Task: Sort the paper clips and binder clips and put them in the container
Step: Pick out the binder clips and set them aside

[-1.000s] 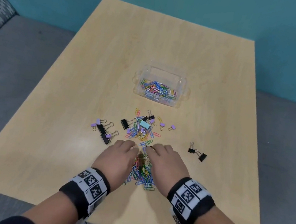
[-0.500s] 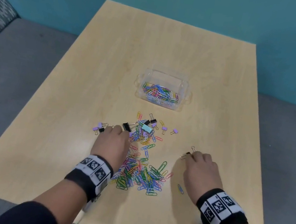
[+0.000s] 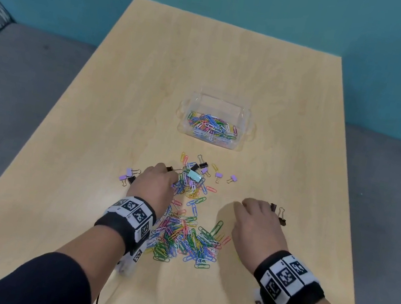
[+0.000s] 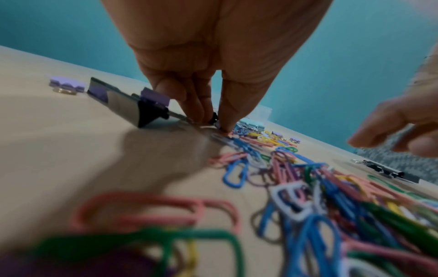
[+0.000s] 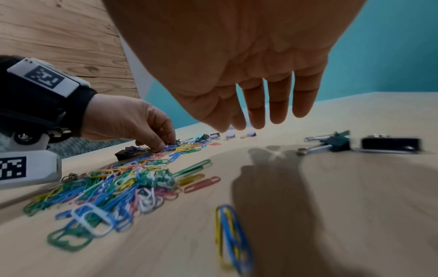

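Observation:
My left hand (image 3: 165, 172) pinches a small black binder clip (image 3: 169, 168) at the far left edge of the scattered clips; in the left wrist view its thumb and fingers (image 4: 196, 110) close on the black clip (image 4: 214, 117). My right hand (image 3: 258, 208) hovers with straight fingers (image 5: 278, 106) and holds nothing, just left of two black binder clips (image 3: 277, 212) (image 5: 336, 143). Coloured paper clips (image 3: 181, 237) lie in a heap between my wrists. The clear container (image 3: 247, 118) stands farther back with paper clips (image 3: 211, 127) inside.
A mint binder clip (image 3: 194, 175) and purple binder clips (image 3: 218, 175) lie among loose paper clips beyond my left hand. More purple and black binder clips (image 3: 128, 175) sit to its left. A grey couch surrounds the wooden table (image 3: 85, 186).
Both hands left the heap and spread apart. The left hand went left and forward and took hold of the black binder clip. The right hand went right, beside the two black clips.

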### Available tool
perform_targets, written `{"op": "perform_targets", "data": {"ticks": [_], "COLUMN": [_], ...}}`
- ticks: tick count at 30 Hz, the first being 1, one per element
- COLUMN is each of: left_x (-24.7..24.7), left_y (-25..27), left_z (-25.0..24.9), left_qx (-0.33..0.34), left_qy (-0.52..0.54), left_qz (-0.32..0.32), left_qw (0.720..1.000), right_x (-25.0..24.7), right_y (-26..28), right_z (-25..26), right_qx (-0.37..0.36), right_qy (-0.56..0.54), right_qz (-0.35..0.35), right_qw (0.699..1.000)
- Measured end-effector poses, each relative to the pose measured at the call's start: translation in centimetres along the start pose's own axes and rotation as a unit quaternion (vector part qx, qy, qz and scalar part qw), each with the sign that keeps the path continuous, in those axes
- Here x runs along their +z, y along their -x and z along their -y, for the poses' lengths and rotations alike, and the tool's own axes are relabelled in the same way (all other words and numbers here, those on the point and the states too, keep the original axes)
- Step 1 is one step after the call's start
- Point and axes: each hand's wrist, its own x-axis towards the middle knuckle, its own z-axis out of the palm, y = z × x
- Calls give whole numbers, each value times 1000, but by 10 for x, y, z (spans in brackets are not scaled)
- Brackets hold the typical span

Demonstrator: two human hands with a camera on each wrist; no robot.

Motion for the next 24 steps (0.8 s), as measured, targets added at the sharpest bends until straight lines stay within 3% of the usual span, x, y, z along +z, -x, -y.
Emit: {"op": "perform_targets", "data": {"ticks": [6, 12, 16, 21, 24], "left_x": [-1, -8, -14, -21, -21], "left_y": [-2, 3, 12, 20, 28], "left_z": [-2, -5, 5, 30, 29], "left_qx": [-29, -18, -48, -94, -22], "left_qy": [46, 61, 111, 90, 4], "left_qz": [6, 6, -38, -61, -79], "left_qw": [999, 998, 992, 990, 997], "right_x": [-6, -1, 8, 25, 34], "right_y": [-48, -64, -50, -9, 16], "right_z": [9, 14, 12, 18, 32], "right_qx": [-107, -80, -39, -3, -48], "right_qy": [-32, 45, 49, 23, 1], "right_qz": [26, 104, 117, 100, 97], "right_qw": [993, 990, 991, 995, 994]}}
